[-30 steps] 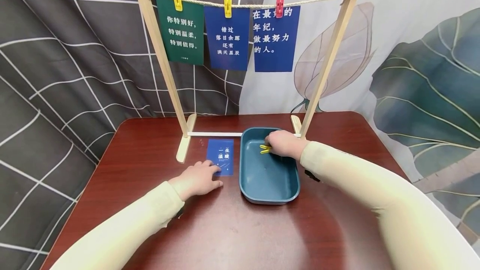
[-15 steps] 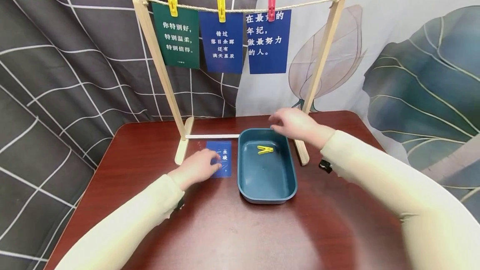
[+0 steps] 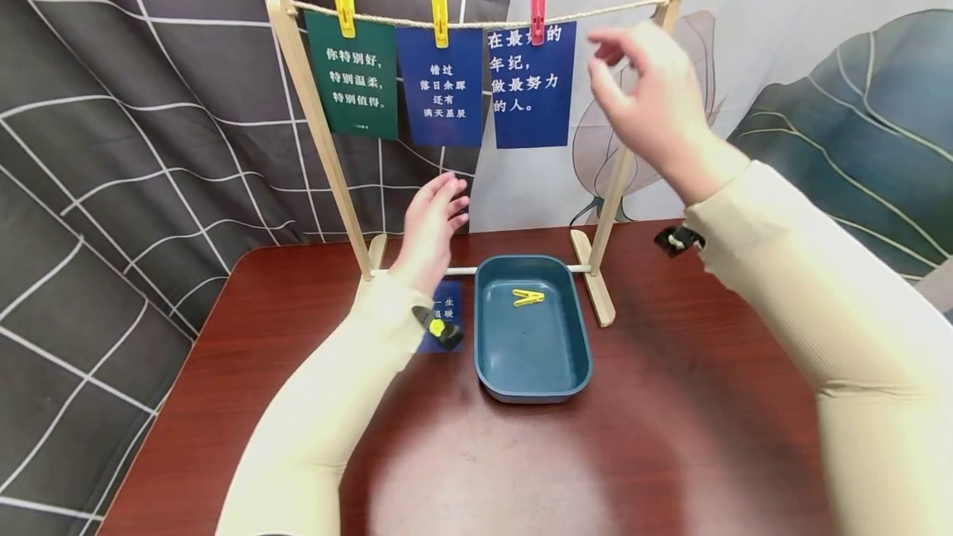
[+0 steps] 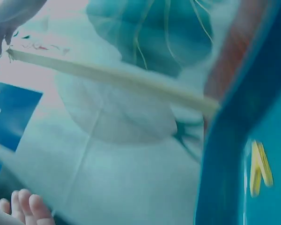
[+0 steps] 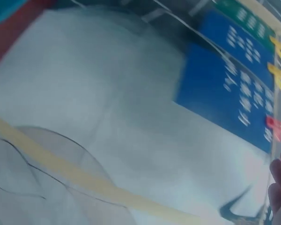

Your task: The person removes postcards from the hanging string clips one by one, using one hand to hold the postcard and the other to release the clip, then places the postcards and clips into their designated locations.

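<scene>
My right hand (image 3: 658, 98) is raised close to the right end of the rope (image 3: 610, 13), thumb and fingers apart and holding nothing. To its left, a blue card (image 3: 531, 118) hangs from a pink clothespin (image 3: 538, 11). My left hand (image 3: 430, 226) is in the air below the middle blue card (image 3: 441, 118), its fingers relaxed and free of any object. Partly hidden under that forearm, another blue card (image 3: 451, 296) lies on the table. A yellow clothespin (image 3: 529, 297) lies inside the blue bin (image 3: 480, 358); the left wrist view also shows this yellow clothespin (image 4: 259, 168).
The wooden rack (image 3: 320, 139) stands at the table's back, its right post (image 3: 610, 197) partly behind my right arm. A green card (image 3: 353, 110) hangs leftmost from a yellow clothespin (image 3: 343, 2); another yellow clothespin (image 3: 440, 15) holds the middle card. Curtains hang behind.
My right hand has left the bin, letting go of the yellow clothespin, and risen to the rope's right end. My left hand has lifted from the card on the table.
</scene>
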`<action>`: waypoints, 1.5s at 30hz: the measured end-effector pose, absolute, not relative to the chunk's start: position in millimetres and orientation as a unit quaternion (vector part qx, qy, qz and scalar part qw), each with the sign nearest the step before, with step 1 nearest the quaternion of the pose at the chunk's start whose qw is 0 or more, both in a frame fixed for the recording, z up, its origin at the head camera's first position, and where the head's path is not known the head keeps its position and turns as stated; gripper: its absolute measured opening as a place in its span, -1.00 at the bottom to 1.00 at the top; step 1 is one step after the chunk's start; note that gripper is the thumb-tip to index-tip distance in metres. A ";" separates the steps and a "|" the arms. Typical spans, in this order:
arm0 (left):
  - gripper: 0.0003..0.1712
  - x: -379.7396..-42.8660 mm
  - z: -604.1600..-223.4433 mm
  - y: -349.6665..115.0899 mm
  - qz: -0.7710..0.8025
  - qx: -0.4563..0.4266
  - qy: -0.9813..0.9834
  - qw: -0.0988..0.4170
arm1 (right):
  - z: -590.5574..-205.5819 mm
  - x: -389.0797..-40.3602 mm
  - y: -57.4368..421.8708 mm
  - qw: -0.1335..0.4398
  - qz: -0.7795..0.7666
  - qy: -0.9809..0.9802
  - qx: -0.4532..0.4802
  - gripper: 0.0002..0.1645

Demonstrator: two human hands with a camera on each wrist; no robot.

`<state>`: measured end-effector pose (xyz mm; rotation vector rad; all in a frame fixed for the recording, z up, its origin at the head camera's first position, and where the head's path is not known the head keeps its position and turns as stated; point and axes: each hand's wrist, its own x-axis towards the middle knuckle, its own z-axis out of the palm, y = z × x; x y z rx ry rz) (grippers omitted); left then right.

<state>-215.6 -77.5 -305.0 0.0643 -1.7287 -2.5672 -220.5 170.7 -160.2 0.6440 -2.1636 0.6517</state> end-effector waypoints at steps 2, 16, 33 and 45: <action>-0.46 -221.0 -298.8 -61.9 -0.857 0.032 -0.514 0.015 | -147.3 -224.6 169.1 0.400 0.256 -0.847 0.238 -0.58; -0.48 -243.9 -280.1 -6.2 -0.903 0.043 -0.427 -0.029 | -108.7 -259.0 114.1 0.199 0.243 -0.943 0.109 -0.26; -0.77 -240.5 -277.4 -7.6 -0.893 0.055 -0.447 0.011 | -100.7 -265.9 104.4 0.163 0.370 -0.909 0.098 -0.53; -0.73 -232.3 -283.6 -1.7 -0.875 0.062 -0.480 0.005 | -100.0 -263.5 113.5 0.180 0.650 -0.729 0.117 -0.88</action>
